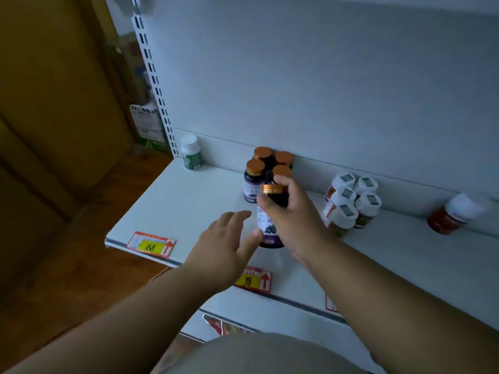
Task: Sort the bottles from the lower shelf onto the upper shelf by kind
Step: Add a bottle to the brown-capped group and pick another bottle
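The right hand (290,211) is gripping a copper-capped bottle (270,225) by its neck. The left hand (224,244) is lying open, thumb touching the bottle's base.

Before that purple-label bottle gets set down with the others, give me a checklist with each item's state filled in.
1. Right hand grips the purple-label bottle round its upper part: ok.
2. Bottle upright: ok.
3. Matching copper-capped group stands just behind it: ok.
4. Bare shelf in front of that group for placing: ok.
5. Left hand open beside the bottle, holding nothing: ok.
6. Bottle base already resting on the shelf: cannot tell.
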Demonstrator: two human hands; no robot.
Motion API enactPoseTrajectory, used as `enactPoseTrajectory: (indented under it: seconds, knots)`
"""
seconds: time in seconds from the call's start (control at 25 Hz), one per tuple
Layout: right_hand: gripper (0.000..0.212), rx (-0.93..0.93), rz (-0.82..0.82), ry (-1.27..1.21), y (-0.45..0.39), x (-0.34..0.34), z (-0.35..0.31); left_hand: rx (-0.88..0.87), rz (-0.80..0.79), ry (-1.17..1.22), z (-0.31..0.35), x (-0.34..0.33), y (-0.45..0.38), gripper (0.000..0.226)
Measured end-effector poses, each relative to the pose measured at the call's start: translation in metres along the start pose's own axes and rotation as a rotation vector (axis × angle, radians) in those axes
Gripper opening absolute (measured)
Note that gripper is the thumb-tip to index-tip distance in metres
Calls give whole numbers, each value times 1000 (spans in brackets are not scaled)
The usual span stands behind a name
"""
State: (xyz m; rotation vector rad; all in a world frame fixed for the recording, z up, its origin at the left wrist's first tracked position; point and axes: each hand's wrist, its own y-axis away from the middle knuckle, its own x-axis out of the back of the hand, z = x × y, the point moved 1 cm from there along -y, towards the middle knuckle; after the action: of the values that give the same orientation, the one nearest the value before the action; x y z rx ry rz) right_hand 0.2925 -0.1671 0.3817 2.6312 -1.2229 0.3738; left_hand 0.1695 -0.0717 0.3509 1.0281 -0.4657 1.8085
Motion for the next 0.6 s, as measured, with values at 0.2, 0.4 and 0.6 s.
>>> enactPoseTrajectory:
  seconds: [0.2,0.4,0.6]
  knots:
    - [55,-17,188,274,-33,-43,-3,-114,-92,-397,-61,28,-57,78]
    - [57,29,314,415,-50,-80,-2,-263,-149,-600,-94,12,-94,89]
    - [61,48,353,504,-51,-86,-1,-290,-139,-603,-99,1,-98,95]
